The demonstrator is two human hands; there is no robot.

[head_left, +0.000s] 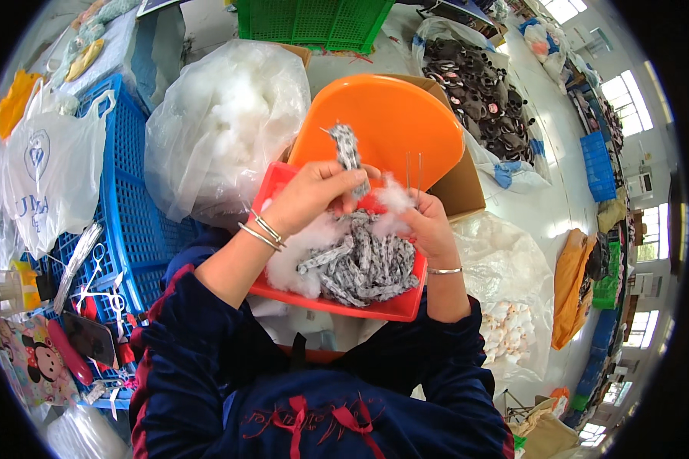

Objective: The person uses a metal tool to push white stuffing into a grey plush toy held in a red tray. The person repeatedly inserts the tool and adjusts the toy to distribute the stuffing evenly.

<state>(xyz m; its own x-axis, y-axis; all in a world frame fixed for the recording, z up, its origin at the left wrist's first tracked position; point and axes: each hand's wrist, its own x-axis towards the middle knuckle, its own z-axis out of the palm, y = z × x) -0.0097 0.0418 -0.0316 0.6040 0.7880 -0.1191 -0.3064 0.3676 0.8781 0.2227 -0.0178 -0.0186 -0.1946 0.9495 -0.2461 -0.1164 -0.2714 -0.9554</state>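
Observation:
My left hand [318, 197] is closed around a narrow grey-and-white fuzzy fabric piece [346, 147], which stands up from the fingers. Closed too, my right hand [430, 222] pinches a tuft of white stuffing [393, 197]. From the same hand rises a thin metal tool with two prongs [420, 170], tweezer-like; its lower part is hidden by the fingers. Both hands are above a red plastic tray [344, 305] on my lap. In it lie a heap of similar grey-and-white fabric strips [364, 264] and loose white stuffing [292, 264].
An orange plastic seat [375, 115] stands just beyond the tray, before a cardboard box [463, 187]. Left are a clear bag of white stuffing [230, 115] and a blue crate [134, 214] with scissors [96, 279]. Right is a bag of dark plush pieces [478, 92].

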